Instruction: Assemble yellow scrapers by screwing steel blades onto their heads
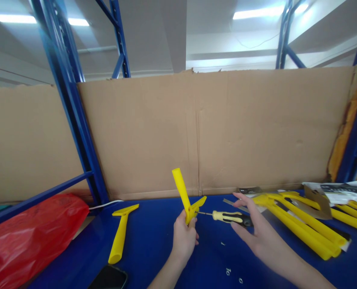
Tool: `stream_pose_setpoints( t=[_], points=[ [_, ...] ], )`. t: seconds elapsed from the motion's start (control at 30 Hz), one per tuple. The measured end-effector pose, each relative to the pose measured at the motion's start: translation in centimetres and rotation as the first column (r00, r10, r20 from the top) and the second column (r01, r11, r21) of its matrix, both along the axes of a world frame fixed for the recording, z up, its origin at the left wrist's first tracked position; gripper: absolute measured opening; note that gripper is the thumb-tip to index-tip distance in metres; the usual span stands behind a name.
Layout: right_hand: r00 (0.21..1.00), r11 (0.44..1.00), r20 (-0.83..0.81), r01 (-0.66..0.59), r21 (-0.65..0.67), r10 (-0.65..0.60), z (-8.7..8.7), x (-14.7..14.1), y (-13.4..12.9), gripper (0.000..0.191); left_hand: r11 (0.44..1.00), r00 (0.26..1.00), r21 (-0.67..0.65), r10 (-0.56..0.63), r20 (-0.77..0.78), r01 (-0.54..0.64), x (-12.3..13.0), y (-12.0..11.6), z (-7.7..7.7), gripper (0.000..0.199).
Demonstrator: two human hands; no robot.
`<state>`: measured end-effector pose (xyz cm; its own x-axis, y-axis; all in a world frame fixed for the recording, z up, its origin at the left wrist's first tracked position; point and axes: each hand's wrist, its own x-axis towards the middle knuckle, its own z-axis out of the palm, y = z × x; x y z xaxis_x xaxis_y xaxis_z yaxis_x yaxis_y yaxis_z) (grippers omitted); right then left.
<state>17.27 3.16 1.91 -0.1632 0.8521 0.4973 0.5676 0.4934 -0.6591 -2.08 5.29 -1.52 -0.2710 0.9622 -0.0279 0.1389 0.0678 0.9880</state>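
My left hand (pixel 184 237) is closed around the head of a yellow T-shaped tool (pixel 181 186), whose handle points up and slightly left. A screwdriver (pixel 228 217) with a cream and black handle lies level, its tip at the yellow head. Around the rear of that handle, my right hand (pixel 258 228) has its fingers spread, thumb below and fingertips above. Whether the fingers touch the handle is hard to tell. Another yellow T-shaped tool (pixel 120 237) lies on the blue table (pixel 154 224) to the left.
Small metal pieces (pixel 228 272) lie near the front. Several yellow tools (pixel 304 228) are piled at right beside plastic packaging (pixel 347 192). A black phone (pixel 110 277) and a red bag (pixel 42 237) are at left. Cardboard (pixel 154 136) stands behind.
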Motion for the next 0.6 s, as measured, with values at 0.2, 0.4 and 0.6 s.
stream_pose_setpoints(
  t=[0.2, 0.4, 0.6],
  points=[
    [0.996, 0.998, 0.081, 0.051, -0.035, -0.048, 0.33, 0.12, 0.19, 0.034, 0.999, 0.999, 0.014, -0.040, -0.034, 0.040, 0.02, 0.02, -0.34, 0.024],
    [0.999, 0.999, 0.016, 0.038, 0.011, -0.038, -0.14, -0.28, 0.11, 0.048, 1.000, 1.000, -0.003, 0.013, -0.021, -0.013, 0.00, 0.04, -0.06, 0.021],
    [0.997, 0.998, 0.064, 0.051, 0.026, -0.052, 0.58, -0.15, 0.03, 0.032, 0.999, 0.998, 0.040, -0.034, -0.058, 0.036, -0.03, 0.22, -0.96, 0.020]
  ],
)
